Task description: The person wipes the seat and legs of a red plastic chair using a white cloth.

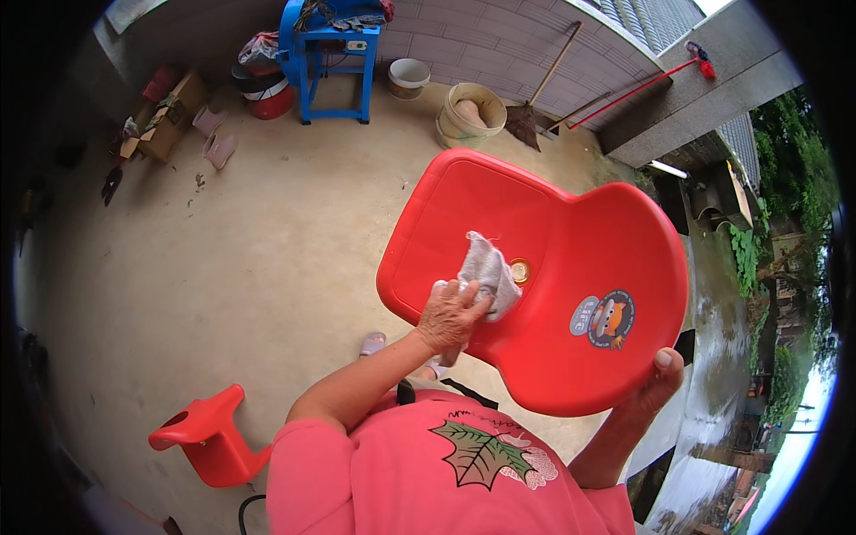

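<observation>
A red moulded plastic chair seat [481, 187] is held up before me, its wide rounded end to the right. That end bears a cartoon fox sticker [610, 318] with writing. A small round gold-coloured fitting [520, 271] sits near the middle of its face. My left hand [455, 315] holds a crumpled grey-white cloth [491, 277] against the seat, beside the fitting. At the lower right rim, my right hand [659, 382] grips the seat with the thumb on top; its other fingers are hidden beneath.
Another red plastic piece [217, 438] stands on the concrete floor at lower left. Along the wall are a blue machine stand [338, 73], buckets [471, 117], a broom [525, 124] and a red-handled brush [635, 90]. Pink boots [219, 150] and a cardboard box [164, 130] lie at upper left.
</observation>
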`<state>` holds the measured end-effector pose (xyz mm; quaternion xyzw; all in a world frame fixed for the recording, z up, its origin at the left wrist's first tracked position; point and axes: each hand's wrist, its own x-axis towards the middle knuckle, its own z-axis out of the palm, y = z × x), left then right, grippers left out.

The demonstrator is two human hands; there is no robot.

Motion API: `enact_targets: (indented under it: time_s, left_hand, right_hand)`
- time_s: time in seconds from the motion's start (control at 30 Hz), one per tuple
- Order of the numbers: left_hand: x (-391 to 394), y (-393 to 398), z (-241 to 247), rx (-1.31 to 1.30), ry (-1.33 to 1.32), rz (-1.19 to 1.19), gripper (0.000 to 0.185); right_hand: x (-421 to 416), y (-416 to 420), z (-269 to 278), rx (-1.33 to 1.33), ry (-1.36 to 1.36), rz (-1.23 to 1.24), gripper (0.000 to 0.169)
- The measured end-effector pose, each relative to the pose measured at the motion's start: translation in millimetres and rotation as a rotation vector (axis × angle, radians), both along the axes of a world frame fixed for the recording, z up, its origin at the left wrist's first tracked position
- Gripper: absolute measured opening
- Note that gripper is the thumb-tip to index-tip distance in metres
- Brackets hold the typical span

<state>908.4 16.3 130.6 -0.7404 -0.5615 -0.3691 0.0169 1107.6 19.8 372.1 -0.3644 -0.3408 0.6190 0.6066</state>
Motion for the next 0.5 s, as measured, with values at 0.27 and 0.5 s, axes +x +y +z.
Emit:
enact_targets:
  time_s: [0.27,0.5]
  left_hand:
    - [-194,-39,-67,-0.845,-0.449,1.078,0.021]
    - [-108,28,29,0.0,-0.712,0.545,0.019]
  right_hand:
    - [-5,-1,16,0.02,-0.115,0.215,0.061]
    - [20,-4,-15,0.041,-0.358,0.135,0.058]
